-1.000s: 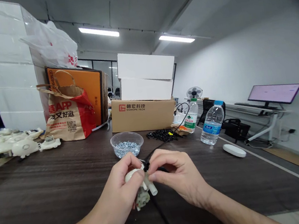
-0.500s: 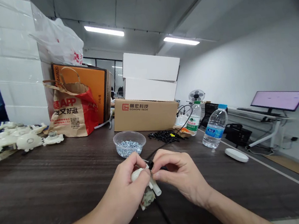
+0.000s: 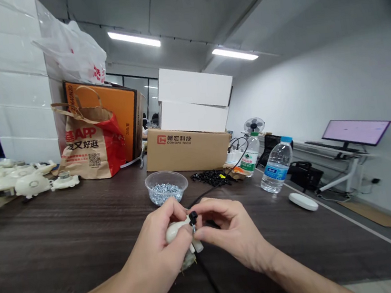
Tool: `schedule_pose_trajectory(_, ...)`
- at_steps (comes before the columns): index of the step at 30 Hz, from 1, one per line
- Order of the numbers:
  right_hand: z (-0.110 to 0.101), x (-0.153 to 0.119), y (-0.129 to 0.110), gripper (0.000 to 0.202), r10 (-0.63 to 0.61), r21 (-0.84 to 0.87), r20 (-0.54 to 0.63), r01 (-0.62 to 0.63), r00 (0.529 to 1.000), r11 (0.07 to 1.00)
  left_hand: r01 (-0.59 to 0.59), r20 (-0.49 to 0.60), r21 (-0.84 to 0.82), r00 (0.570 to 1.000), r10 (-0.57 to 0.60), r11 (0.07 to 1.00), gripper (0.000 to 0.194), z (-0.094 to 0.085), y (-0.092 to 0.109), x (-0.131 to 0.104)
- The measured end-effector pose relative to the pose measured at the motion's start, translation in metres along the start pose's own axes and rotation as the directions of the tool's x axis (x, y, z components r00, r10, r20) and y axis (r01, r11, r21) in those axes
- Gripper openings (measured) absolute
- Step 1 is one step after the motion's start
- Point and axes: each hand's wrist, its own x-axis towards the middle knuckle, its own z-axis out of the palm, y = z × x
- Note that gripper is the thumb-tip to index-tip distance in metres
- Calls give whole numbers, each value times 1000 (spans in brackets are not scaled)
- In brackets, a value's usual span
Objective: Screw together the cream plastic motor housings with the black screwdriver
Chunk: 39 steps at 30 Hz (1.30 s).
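One cream plastic housing [image 3: 173, 231], in the left hand [image 3: 158, 247], raised above the dark wood-grain table [image 3: 87, 257], nearer than the screw tub. One small black clip [image 3: 193, 217], at the housing's upper end, between the two hands. One silver screw [image 3: 194, 229], just below the clip, at the fingertips of the right hand [image 3: 233, 228], whose thumb and forefinger stand narrowly apart; whether they grip it, cannot tell. One black cable [image 3: 211, 283], running beneath the hands. One clear round tub [image 3: 167, 188], holding many silver screws. One pile of black clips [image 3: 211, 178], right of the tub. One group of cream housings [image 3: 16, 182], at the table's far left.
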Motion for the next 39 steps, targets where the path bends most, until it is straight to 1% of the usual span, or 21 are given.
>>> schedule_pose_trajectory(1, 0, 0, -1, 15, -15, -17, 5, 15, 1000, 1000, -8, 0, 7, 1000, 8, 1000, 13, 0, 1, 0)
schedule_pose_trajectory(3, 0, 0, -2, 14, -40, -39, 5, 40, 999, 998, -17, -8, 22, 1000, 18, 1000, 13, 0, 1, -1)
schedule_pose_trajectory(7, 1, -2, -1, 23, -66, -38, 2, 66, 998, 997, -28, -8, 45, 1000, 29, 999, 14, -2, 0, -1)
schedule_pose_trajectory(12, 1, -6, 0, 34, -54, 8, -32, 54, 998, 999, -13, -4, 56, 1000, 13, 998, 18, 0, 1, -2)
schedule_pose_trajectory(15, 2, -8, 0, 35, -59, 25, -44, 60, 997, 998, -5, -1, 57, 1000, 5, 998, 21, 1, 1, -2)
schedule_pose_trajectory(17, 3, -9, 0, 33, -80, 1, -48, 81, 996, 997, -4, -2, 58, 1000, 4, 998, 21, 1, 1, -2)
schedule_pose_trajectory(19, 2, -9, 0, 30, -129, -63, -56, 126, 990, 990, -2, 0, 57, 1000, 2, 998, 21, 1, 1, -2)
schedule_pose_trajectory(21, 1, -9, 0, 24, -223, -175, -48, 212, 974, 961, -3, -7, 59, 1000, 3, 998, 21, 1, 1, -1)
schedule_pose_trajectory(24, -1, -8, -2, 13, -398, -354, 7, 375, 917, 857, 0, -27, 59, 1000, 2, 998, 20, 2, 2, -1)
schedule_pose_trajectory(26, -2, -7, -3, 10, -478, -421, 43, 450, 877, 788, 1, -28, 54, 1000, 0, 999, 20, 2, 3, -2)
schedule_pose_trajectory(28, -2, -7, -4, 11, -525, -454, 60, 492, 849, 743, 5, -24, 51, 1000, -4, 999, 21, 3, 3, -2)
schedule_pose_trajectory(31, -2, -7, -4, 13, -547, -459, 77, 517, 834, 723, 9, -26, 48, 1000, -8, 999, 20, 3, 3, -3)
schedule_pose_trajectory(39, -2, -9, -5, 14, -518, -445, 66, 490, 853, 750, -2, -23, 26, 1000, 2, 1000, 22, 3, 4, -3)
